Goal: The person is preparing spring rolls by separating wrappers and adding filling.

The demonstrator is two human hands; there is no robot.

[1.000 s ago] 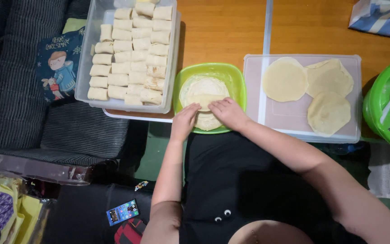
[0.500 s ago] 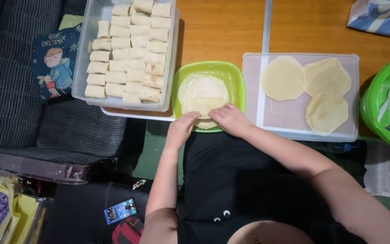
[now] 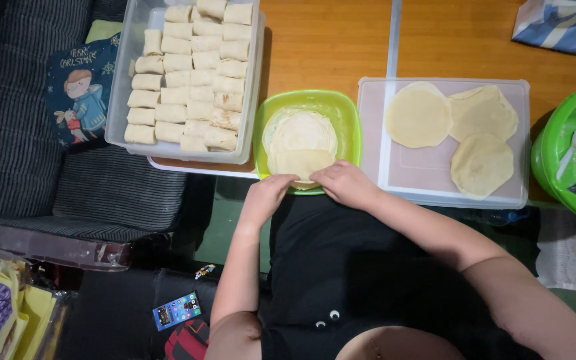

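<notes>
now both hands — left hand (image 3: 268, 192) and right hand (image 3: 345, 183) — are pinching the near edge of a thin wrapper (image 3: 299, 143) lying in the green bowl (image 3: 345, 110); it's looking soft, tearable — best lifting by the rim.

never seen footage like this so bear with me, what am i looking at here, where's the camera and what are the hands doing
There is no machine here. A person wears one camera on the head, so the view looks straight down at their own two bare hands. The left hand and right hand both press on the near edge of a folded wrapper, which lies in a square green dish on an orange table. To the left, a clear tub holds rows of finished rolls. To the right, a clear lid carries three flat round wrappers. A green bowl with a white spoon sits at the far right. A phone lies on the floor.
</notes>
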